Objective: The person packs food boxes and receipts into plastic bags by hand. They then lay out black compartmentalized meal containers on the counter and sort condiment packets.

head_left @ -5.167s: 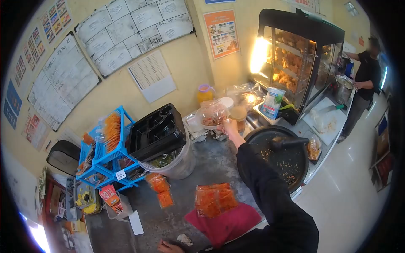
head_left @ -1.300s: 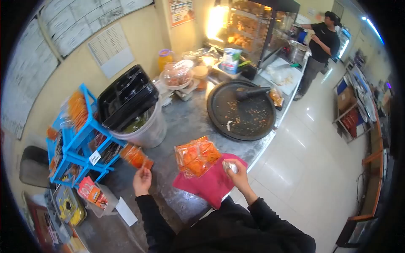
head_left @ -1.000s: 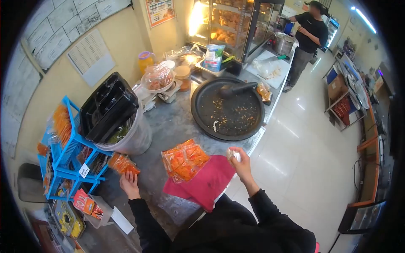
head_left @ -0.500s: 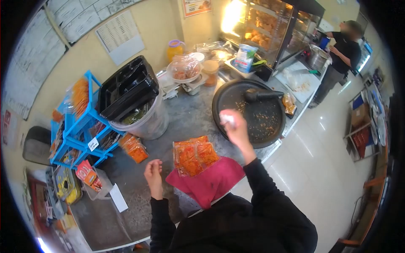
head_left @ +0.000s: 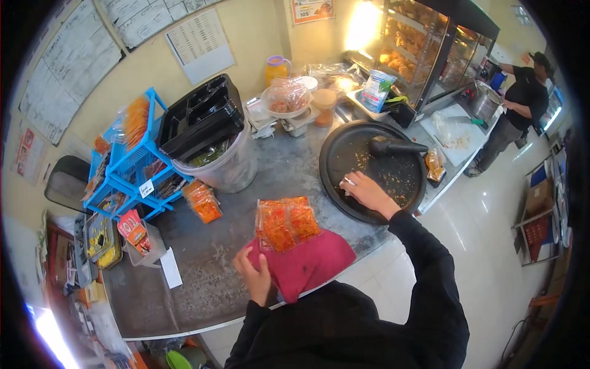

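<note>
My left hand point(head_left: 253, 273) is at the left edge of a dark pink cloth point(head_left: 319, 261), fingers and thumb apart, nothing held. Clear sachets of orange-red sauce point(head_left: 286, 224) lie on the cloth's far part. Over the near left side of a wide black stone mortar point(head_left: 396, 178), my right hand point(head_left: 370, 194) is closed with its fingers pointing down. A small white crumpled thing point(head_left: 348, 186) shows between those fingers; its kind cannot be made out. The mortar holds scattered brown crumbs, and a dark pestle point(head_left: 396, 146) rests across its far right side.
More orange sachets point(head_left: 203, 202) lie beside a clear bucket point(head_left: 236, 160) topped with black trays point(head_left: 200, 120). Blue racks point(head_left: 132, 160) stand at the left. A lit food cabinet point(head_left: 412, 49) is at the back. A co-worker point(head_left: 522, 98) stands at the counter's far right, near a pot.
My right hand has lowered into the mortar area with the white thing. My left hand has moved right and nearer to me, onto the cloth's edge, fingers spreading. The view has shifted slightly.
</note>
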### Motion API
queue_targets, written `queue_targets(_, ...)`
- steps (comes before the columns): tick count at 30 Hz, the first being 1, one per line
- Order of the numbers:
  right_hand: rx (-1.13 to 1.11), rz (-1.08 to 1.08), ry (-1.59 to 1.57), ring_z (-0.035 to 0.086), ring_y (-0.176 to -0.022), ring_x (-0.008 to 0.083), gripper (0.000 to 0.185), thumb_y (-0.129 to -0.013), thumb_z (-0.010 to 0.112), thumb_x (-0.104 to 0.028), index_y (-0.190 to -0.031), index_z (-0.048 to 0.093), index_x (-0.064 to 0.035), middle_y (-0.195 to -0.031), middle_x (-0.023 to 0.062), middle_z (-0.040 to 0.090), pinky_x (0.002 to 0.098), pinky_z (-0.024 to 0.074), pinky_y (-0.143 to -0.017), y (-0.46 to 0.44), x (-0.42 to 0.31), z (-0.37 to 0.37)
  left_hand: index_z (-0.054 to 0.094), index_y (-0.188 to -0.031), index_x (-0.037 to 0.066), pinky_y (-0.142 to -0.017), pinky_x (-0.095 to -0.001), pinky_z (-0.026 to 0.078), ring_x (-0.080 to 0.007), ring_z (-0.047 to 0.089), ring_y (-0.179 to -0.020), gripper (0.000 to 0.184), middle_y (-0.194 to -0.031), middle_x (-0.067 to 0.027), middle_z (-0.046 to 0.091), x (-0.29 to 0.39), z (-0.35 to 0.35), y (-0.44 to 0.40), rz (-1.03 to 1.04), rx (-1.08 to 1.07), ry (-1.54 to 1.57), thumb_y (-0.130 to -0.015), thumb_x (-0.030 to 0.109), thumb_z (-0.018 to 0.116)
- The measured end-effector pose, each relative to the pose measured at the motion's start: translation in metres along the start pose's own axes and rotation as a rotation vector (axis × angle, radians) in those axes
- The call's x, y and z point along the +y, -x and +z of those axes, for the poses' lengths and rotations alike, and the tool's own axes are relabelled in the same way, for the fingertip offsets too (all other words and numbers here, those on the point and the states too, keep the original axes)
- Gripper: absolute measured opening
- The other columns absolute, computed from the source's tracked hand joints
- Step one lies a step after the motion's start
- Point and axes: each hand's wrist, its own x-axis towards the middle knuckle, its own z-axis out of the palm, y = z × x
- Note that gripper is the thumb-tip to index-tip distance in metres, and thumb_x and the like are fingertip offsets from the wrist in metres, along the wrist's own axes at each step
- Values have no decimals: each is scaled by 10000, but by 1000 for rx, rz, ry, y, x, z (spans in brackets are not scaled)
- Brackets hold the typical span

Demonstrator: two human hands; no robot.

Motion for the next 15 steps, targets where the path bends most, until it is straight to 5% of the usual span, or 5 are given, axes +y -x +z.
queue_targets(1, 15, -6, 5, 566, -996, 320, 415, -753, 679, -13, -1150, 591, -102, -1061, 111, 561, 408, 495, -820, 2, 2, 2, 467, -1266, 21, -1090, -526, 253, -432, 330, -1290, 521, -1337, -264, 378, 0, 3, 13, -35, -89, 24, -842, 232, 684)
queue_targets(7, 346, 318, -402, 617, -861, 324, 261, -760, 620, 20, -997, 630, -89, -962, 129, 618, 398, 505, -771, -26, -11, 7, 351, -1461, 103, -1113, -669, 53, -601, 9, -1394, 913, -1513, -403, 27, 22, 34, 57, 137, -341, -472, -768, 595, 686)
queue_targets(9, 510, 379, -534, 625, -827, 323, 126, -769, 564, 38, -824, 632, -53, -916, 142, 645, 381, 501, -744, -57, -17, 10, 297, -1498, 119, -1089, -700, 42, -622, -13, -1381, 987, -1510, -411, -8, 24, 42, 52, 137, -391, -535, -759, 679, 635)
queue_targets(12, 551, 376, -611, 636, -826, 286, 176, -753, 512, 60, -826, 637, -40, -875, 133, 662, 349, 497, -752, -110, -14, 27, 247, -1528, 141, -1071, -722, 42, -648, -16, -1364, 1030, -1501, -424, -12, 31, 56, 39, 145, -393, -551, -755, 721, 603)
queue_targets(15, 455, 395, -393, 639, -785, 306, 74, -776, 577, -72, -755, 629, -23, -783, 141, 623, 378, 509, -712, -165, -17, 38, 223, -1536, 144, -1069, -724, 56, -662, -19, -1354, 1040, -1489, -440, -12, 38, 78, 25, 150, -338, -537, -754, 716, 605)
